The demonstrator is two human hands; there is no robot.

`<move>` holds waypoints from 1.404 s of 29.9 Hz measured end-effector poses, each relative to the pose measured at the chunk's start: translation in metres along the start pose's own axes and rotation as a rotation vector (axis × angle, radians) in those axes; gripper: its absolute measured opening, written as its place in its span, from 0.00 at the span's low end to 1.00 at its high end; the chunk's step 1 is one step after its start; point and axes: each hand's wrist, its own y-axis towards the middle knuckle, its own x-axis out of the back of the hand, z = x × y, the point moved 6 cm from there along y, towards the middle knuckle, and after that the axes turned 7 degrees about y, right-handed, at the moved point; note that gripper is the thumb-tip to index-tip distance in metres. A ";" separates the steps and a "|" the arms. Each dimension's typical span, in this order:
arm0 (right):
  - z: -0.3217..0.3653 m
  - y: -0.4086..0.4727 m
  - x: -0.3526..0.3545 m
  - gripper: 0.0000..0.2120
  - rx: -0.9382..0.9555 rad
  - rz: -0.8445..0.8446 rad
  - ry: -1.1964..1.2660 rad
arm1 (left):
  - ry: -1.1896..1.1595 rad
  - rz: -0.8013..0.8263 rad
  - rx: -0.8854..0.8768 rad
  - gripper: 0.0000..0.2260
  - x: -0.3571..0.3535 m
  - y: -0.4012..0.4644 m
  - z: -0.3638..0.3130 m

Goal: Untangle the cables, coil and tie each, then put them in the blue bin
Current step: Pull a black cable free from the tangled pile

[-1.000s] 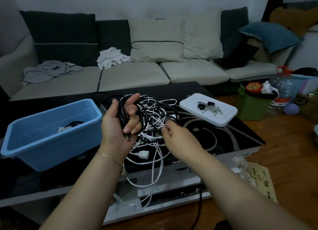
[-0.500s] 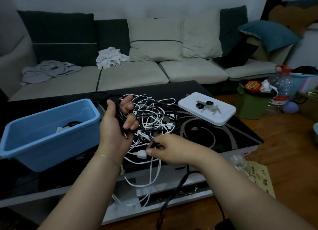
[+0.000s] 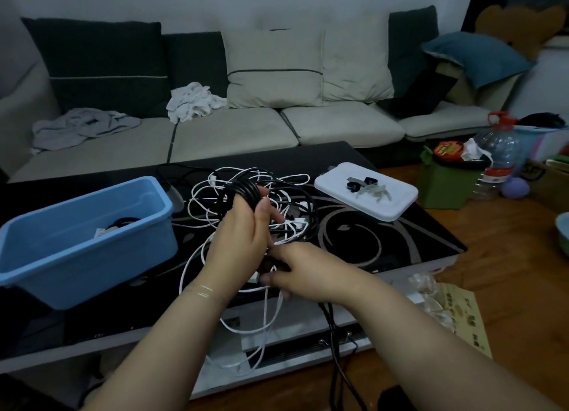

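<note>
A home living room: a long cushioned sofa (image 3: 234,124) fills the upper frame, a glossy black coffee table (image 3: 400,241) sits centre, crumpled laundry (image 3: 192,101) on the seat.

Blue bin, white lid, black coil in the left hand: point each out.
blue bin (image 3: 92,253), head view, on its front outer wall.
white lid (image 3: 397,202), head view, on a bare part of its top near the right end.
black coil (image 3: 244,192), head view, on the loops above the left hand's fingers.

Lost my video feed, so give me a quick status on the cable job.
Left hand grips black cable coil. Right hand pinches its trailing end. White cable tangle on table. Blue plastic bin left, one coil inside.
</note>
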 end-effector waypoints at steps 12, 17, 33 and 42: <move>0.002 -0.002 0.016 0.07 -0.033 -0.118 -0.169 | 0.569 0.279 -0.064 0.19 -0.011 -0.005 0.004; 0.000 0.004 0.006 0.13 -0.008 -0.089 -0.033 | 0.468 0.141 -0.150 0.33 0.004 0.002 0.011; -0.003 -0.002 0.030 0.06 0.150 -0.352 0.144 | -0.084 0.249 0.279 0.32 0.022 0.003 0.035; -0.003 -0.010 0.051 0.18 0.070 -0.589 -0.128 | -0.250 0.774 0.226 0.17 -0.004 -0.013 0.010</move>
